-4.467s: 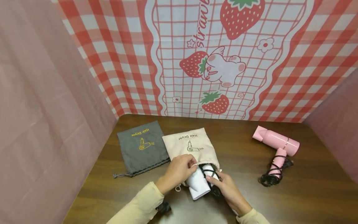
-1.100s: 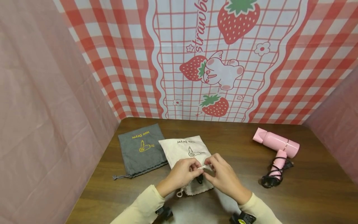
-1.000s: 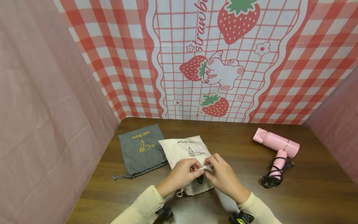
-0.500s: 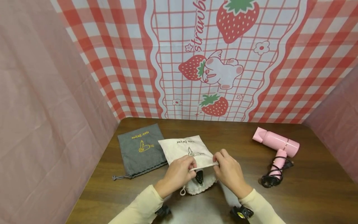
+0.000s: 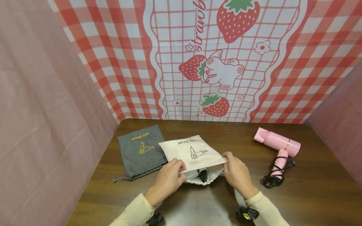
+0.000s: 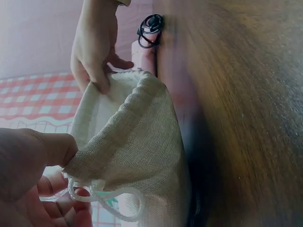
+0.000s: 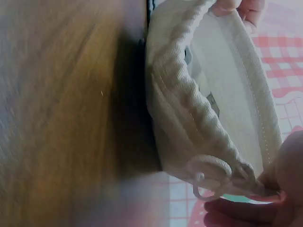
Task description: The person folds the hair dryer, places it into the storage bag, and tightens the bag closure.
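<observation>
Head view shows a cream drawstring bag [image 5: 195, 152] printed with a small hair dryer drawing and the words "Hair Dryer", lying flat on the brown table [image 5: 311, 188]. Its long axis runs from the person away toward the strawberry backdrop [image 5: 215, 59], with the closed bottom at the far end and the mouth facing the person. The mouth is spread wide; inside it a white object and a black cord end [image 5: 202, 175] show.

The left hand [image 5: 169, 179] pinches the left corner of the upper hem between thumb and fingers, and the right hand [image 5: 237, 172] pinches the right corner, so the bag lies between the two hands and just beyond them. The left wrist view shows the thumb pressed on the woven hem and a loop of white drawstring [image 6: 106, 198] hanging beside it. The right wrist view shows the fingers [image 7: 246, 210] closed on the hem next to another drawstring loop.

A grey bag [image 5: 141, 150] with yellow print lies just left of the cream one, touching its edge. A pink hair dryer [image 5: 278, 146] with a coiled black cord lies well apart to the right.
</observation>
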`<state>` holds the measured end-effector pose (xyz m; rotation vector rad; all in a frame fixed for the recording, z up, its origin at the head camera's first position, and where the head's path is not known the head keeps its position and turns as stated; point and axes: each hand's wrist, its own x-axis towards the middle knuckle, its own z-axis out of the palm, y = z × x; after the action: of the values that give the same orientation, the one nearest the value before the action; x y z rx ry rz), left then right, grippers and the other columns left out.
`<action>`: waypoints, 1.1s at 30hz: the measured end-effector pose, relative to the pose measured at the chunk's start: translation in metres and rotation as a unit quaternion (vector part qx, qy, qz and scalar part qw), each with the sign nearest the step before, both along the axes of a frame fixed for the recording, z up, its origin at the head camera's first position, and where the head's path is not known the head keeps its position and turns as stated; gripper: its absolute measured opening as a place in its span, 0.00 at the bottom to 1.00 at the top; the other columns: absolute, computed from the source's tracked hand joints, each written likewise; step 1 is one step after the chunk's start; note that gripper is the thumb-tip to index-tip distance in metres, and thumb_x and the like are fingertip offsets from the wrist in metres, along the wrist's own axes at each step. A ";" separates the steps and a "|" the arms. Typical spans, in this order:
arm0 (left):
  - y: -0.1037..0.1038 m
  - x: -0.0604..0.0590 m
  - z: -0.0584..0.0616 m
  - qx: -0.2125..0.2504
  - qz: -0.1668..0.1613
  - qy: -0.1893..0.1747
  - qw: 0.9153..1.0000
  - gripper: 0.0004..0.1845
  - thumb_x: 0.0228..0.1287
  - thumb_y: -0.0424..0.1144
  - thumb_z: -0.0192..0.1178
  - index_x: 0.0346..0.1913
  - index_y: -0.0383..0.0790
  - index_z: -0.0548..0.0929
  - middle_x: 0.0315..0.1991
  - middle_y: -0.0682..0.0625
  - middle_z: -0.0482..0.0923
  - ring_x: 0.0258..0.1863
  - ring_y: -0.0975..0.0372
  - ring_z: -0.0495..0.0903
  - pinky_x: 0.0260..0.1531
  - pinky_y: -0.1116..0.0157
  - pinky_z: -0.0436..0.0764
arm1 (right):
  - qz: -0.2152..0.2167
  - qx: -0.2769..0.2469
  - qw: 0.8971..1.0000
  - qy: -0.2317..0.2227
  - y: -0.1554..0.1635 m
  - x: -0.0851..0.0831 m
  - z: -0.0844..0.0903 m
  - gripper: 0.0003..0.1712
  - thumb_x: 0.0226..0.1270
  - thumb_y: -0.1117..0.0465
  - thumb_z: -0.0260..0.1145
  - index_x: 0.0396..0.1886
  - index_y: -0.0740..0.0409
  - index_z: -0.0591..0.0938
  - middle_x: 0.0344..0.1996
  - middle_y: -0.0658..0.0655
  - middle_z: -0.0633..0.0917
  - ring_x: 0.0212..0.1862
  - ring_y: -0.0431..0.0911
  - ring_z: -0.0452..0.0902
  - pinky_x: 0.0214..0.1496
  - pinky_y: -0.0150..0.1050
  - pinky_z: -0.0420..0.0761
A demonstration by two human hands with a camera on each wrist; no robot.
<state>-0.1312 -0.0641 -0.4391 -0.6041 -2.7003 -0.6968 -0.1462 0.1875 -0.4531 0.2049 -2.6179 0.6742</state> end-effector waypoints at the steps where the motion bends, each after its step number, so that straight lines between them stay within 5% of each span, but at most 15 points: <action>1: -0.001 0.001 0.000 -0.006 0.004 -0.001 1.000 0.11 0.40 0.33 0.65 0.28 0.47 0.76 0.23 0.59 0.66 0.23 0.67 0.66 0.24 0.70 0.67 | 0.005 -0.005 1.000 -0.018 0.000 0.000 0.000 0.15 0.57 0.71 0.55 0.44 0.59 0.78 0.30 0.64 0.85 0.31 0.61 0.82 0.28 0.56 0.75; 6: -0.005 0.002 0.001 -0.039 0.028 -0.016 0.999 0.10 0.42 0.38 0.66 0.27 0.48 0.75 0.19 0.58 0.70 0.19 0.65 0.69 0.20 0.67 0.67 | 0.050 -0.078 0.989 -0.118 0.001 -0.001 0.002 0.16 0.62 0.74 0.52 0.48 0.61 0.77 0.38 0.65 0.86 0.36 0.56 0.81 0.37 0.51 0.77; 11: -0.010 0.002 0.000 -0.043 0.031 -0.070 0.996 0.08 0.46 0.40 0.65 0.28 0.48 0.75 0.14 0.57 0.70 0.15 0.63 0.69 0.16 0.67 0.63 | 0.084 -0.180 0.958 -0.206 0.003 -0.005 0.006 0.16 0.63 0.75 0.51 0.49 0.65 0.77 0.39 0.62 0.82 0.36 0.46 0.74 0.39 0.36 0.72; 15: -0.013 0.000 0.001 -0.009 -0.002 -0.137 0.991 0.06 0.49 0.40 0.63 0.30 0.47 0.77 0.14 0.60 0.70 0.17 0.66 0.69 0.19 0.69 0.65 | 0.103 -0.242 0.934 -0.243 0.005 -0.005 0.007 0.15 0.64 0.75 0.52 0.50 0.69 0.75 0.30 0.59 0.81 0.27 0.39 0.72 0.30 0.31 0.72; 24: -0.027 -0.007 0.003 0.076 -0.097 -0.232 0.965 0.05 0.59 0.39 0.63 0.29 0.43 0.82 0.15 0.56 0.76 0.12 0.72 0.69 0.20 0.72 0.70 | 0.140 -0.270 0.911 -0.280 0.013 -0.005 0.003 0.15 0.64 0.71 0.58 0.50 0.70 0.74 0.17 0.50 0.73 0.17 0.34 0.64 0.18 0.28 0.64; 33: -0.036 -0.010 0.003 0.109 -0.101 -0.237 0.960 0.08 0.62 0.42 0.64 0.29 0.41 0.84 0.15 0.53 0.77 0.13 0.71 0.69 0.19 0.71 0.70 | 0.198 -0.264 0.893 -0.306 0.019 -0.005 -0.008 0.29 0.55 0.68 0.71 0.54 0.73 0.70 0.17 0.48 0.71 0.17 0.35 0.64 0.19 0.29 0.64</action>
<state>-0.1407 -0.0999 -0.4364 -0.7405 -2.9445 -1.3255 -0.1512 0.2063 -0.4613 0.4188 -2.8378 1.8180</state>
